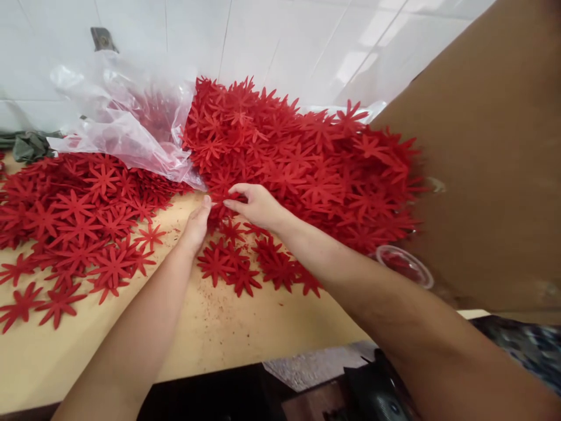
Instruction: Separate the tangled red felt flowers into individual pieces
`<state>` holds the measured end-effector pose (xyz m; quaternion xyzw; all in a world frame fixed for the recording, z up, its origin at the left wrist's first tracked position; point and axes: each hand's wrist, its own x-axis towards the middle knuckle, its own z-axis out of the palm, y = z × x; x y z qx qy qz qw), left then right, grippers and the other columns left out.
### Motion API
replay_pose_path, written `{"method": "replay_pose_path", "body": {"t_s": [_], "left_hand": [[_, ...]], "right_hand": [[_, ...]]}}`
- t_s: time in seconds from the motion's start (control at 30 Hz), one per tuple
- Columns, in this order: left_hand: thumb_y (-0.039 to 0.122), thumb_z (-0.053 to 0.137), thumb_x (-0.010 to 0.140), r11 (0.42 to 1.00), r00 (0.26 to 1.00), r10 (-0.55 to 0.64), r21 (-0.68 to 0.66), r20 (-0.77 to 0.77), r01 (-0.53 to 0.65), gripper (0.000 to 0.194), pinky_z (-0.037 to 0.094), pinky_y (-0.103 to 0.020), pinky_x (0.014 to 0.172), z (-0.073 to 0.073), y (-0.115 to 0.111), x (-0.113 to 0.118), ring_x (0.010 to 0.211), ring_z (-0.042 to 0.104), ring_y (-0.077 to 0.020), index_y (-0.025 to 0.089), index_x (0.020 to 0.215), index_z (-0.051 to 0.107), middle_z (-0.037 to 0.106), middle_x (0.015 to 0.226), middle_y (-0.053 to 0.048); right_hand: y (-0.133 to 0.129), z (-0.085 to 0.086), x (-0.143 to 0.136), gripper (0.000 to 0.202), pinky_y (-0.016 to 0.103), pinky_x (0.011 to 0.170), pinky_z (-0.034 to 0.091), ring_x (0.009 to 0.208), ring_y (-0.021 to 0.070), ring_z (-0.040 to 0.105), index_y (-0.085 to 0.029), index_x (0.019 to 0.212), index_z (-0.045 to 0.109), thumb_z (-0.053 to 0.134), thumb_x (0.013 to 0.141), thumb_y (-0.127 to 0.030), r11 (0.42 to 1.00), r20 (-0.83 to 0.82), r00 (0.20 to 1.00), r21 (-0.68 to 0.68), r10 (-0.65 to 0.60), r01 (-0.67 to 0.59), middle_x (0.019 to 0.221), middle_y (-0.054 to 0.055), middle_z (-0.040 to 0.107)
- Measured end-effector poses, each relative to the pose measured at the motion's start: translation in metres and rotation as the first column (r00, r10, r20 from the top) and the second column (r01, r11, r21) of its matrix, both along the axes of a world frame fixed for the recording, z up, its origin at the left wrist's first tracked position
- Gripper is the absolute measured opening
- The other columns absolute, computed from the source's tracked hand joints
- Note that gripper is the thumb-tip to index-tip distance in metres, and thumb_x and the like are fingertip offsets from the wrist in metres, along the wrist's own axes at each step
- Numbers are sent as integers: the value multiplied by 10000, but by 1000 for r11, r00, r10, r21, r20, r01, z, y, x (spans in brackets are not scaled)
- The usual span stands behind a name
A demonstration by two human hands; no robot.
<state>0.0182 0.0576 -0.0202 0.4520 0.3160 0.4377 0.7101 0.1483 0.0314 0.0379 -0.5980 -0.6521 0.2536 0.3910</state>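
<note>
Between my two hands, near the middle of the table, is a red felt-like flower cutout [220, 206] with narrow petals. My right hand [258, 204] pinches it from the right with thumb and forefinger. From the left, my left hand [198, 225] closes on its edge, thumb up; the other fingers are mostly hidden. A small pale sliver shows by the left thumb, too small to name. Just below lie several loose red cutouts [228, 263] in small overlapping clusters. Behind my right hand rises a large heap of the same cutouts [302, 158].
Another pile of red cutouts [79, 222] spreads over the left of the wooden table [219, 333]. A clear plastic bag [131, 128] slumps between the piles. A tall brown board [491, 164] stands at right, with a clear round tub [405, 266] before it. White tiled wall [280, 41] behind.
</note>
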Motion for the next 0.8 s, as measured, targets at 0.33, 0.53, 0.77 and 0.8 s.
{"method": "replay_pose_path", "body": {"t_s": [0.33,0.53,0.77,0.8], "left_hand": [[297,748,599,993,994,-113,-23,-6,113,450,459,-254,707,12,-4,-1,768,570,-108,175,994,571,604,903,-20],[133,706,603,999,997,-9,50,-76,13,221,427,-231,766,9,-4,8,717,544,-82,138,781,575,614,755,18],[124,588,711,999,998,20,39,-67,-17,43,412,-198,662,5,-2,10,599,505,-56,139,735,556,579,652,41],[131,580,721,999,998,17,31,-55,-16,35,417,-198,665,4,-2,10,609,514,-60,140,747,557,584,658,37]], "right_hand": [[4,-8,11,318,264,520,284,476,81,318,-196,506,411,506,783,-321,990,-73,988,-4,-139,139,468,-49,371],[4,-10,1,118,256,599,391,579,103,467,-189,665,500,618,673,-187,995,-336,938,-66,-89,71,633,-32,520],[9,-9,15,142,243,515,367,484,80,417,-192,609,501,627,670,-221,969,-463,854,-51,-238,242,515,-55,480],[8,-7,17,155,241,502,369,482,84,432,-197,614,497,646,647,-224,969,-484,842,-55,-238,242,507,-56,488]]}}
